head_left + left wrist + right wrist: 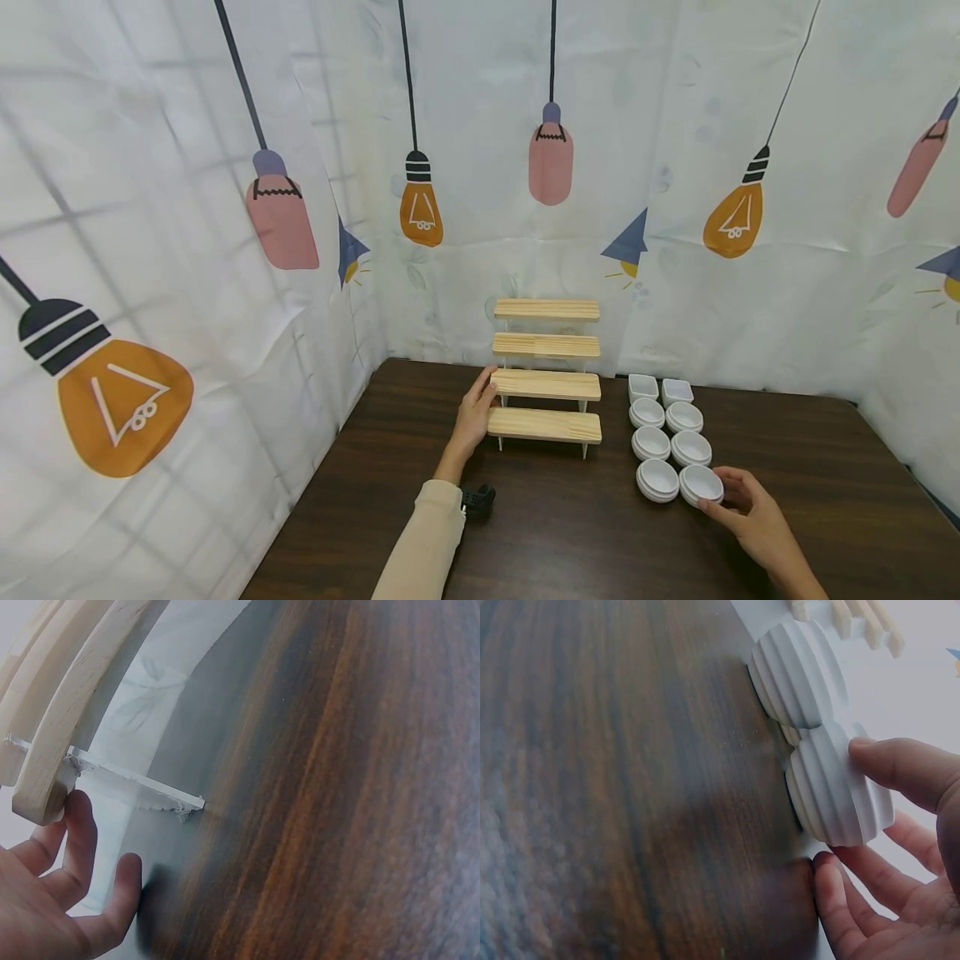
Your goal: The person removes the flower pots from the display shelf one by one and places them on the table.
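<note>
A stepped wooden display stand (546, 384) with clear supports stands on the dark table. My left hand (474, 410) is at its left end, with curled fingers against the plank ends. In the left wrist view, one fingertip (79, 801) touches a plank end (46, 796); my thumb is hidden there. To the stand's right are white ramekins in two columns. My right hand (753, 515) grips the nearest right ramekin (702, 483). In the right wrist view, the thumb (900, 769) lies on that ribbed ramekin (838, 784) and the fingers are at its far side.
Beside the held ramekin stands another round one (657, 479), with more behind it. Two squarer white dishes (642, 387) are at the back. A white curtain (480, 250) printed with lamps hangs behind and left. A black strap (478, 498) is at my left wrist.
</note>
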